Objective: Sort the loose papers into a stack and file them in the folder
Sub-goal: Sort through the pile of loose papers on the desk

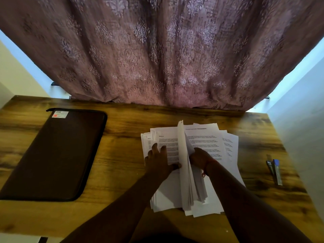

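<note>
While one dark folder [52,153] lies shut at the left of the desk [122,141], both forearms reach over the loose papers [206,141] at centre right. The left hand [158,159] presses flat, fingers spread. The right hand's [199,156] grip holds one upright sheaf [184,163]. Two pens [274,171] lie far right.

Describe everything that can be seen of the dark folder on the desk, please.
The folder is dark brown, flat and rectangular with rounded corners, and looks like leather or fabric. A zipper runs around its edge and it appears closed. A small white label with a red mark sits at its far left corner. It lies on the left of the wooden desk; neither hand touches it.
</note>
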The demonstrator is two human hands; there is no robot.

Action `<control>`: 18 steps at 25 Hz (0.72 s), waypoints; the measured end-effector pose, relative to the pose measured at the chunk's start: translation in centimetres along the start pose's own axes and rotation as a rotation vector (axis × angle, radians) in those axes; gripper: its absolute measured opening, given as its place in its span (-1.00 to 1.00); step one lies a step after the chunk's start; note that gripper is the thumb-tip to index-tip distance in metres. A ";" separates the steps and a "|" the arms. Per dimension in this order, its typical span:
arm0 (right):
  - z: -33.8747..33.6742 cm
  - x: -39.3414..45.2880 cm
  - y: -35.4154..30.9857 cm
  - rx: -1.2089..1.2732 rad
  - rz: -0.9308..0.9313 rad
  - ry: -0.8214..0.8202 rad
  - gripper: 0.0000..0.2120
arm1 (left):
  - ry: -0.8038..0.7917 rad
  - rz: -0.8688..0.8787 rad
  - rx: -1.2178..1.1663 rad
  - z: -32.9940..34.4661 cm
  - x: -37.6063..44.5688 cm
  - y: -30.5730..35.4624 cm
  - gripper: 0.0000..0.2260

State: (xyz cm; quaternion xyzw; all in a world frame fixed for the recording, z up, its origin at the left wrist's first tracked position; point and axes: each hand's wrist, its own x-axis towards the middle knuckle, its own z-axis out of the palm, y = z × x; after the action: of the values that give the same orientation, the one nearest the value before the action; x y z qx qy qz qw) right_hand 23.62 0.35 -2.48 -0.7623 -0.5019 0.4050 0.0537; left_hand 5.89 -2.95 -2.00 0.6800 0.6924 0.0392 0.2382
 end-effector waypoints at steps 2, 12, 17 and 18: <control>0.0 0.0 0.1 0.017 0.012 -0.003 -0.72 | -0.013 -0.040 0.008 -0.1 0.0 0.0 -0.11; -0.5 -0.3 -0.2 0.002 0.028 -0.030 -0.58 | -0.023 0.081 -0.487 -0.8 -1.1 0.9 -0.36; -0.5 -0.1 -0.1 -0.024 0.009 -0.038 -0.67 | -0.054 0.056 -0.845 -0.7 -0.8 0.8 -0.47; -0.6 -0.3 -0.2 -0.016 0.017 -0.040 -0.71 | -0.083 0.020 -0.841 -0.5 -0.4 0.6 -0.46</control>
State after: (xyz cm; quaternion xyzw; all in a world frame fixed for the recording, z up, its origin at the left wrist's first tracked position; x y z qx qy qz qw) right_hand 23.80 0.36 -1.83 -0.7587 -0.4996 0.4167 0.0339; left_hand 6.24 -3.12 -1.20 0.5313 0.5992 0.2933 0.5222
